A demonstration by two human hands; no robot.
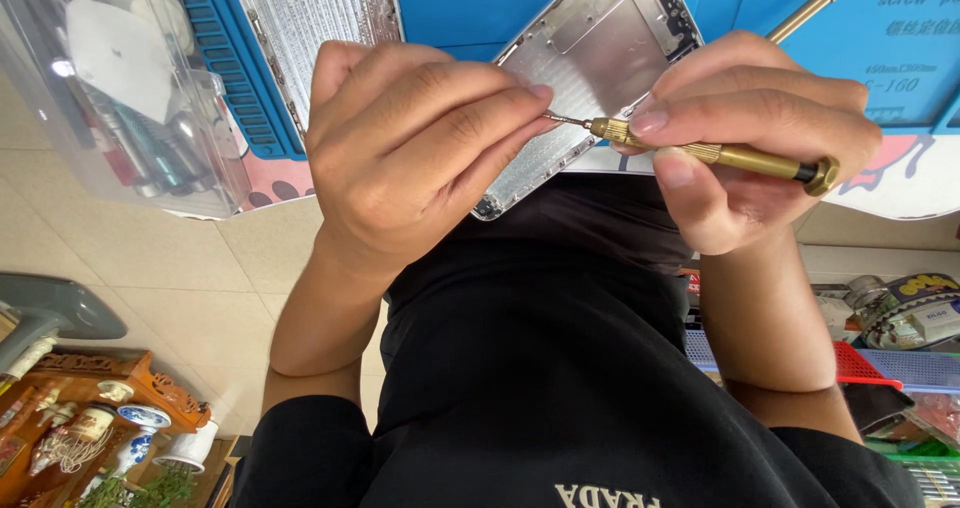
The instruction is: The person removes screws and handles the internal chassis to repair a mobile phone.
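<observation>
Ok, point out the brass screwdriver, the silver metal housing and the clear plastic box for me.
brass screwdriver (740, 155), head view, on the knurled handle between the fingers.
silver metal housing (600, 43), head view, on its flat inner plate.
clear plastic box (110, 88), head view, on its see-through side wall.

Left of the blue work mat (470, 8), a clear plastic box (130, 98) of tools; on the mat's right part, white printed lettering (905, 28); well below, a black-and-yellow labelled tin (925, 288) touching a white-and-blue packet (935, 320).
</observation>
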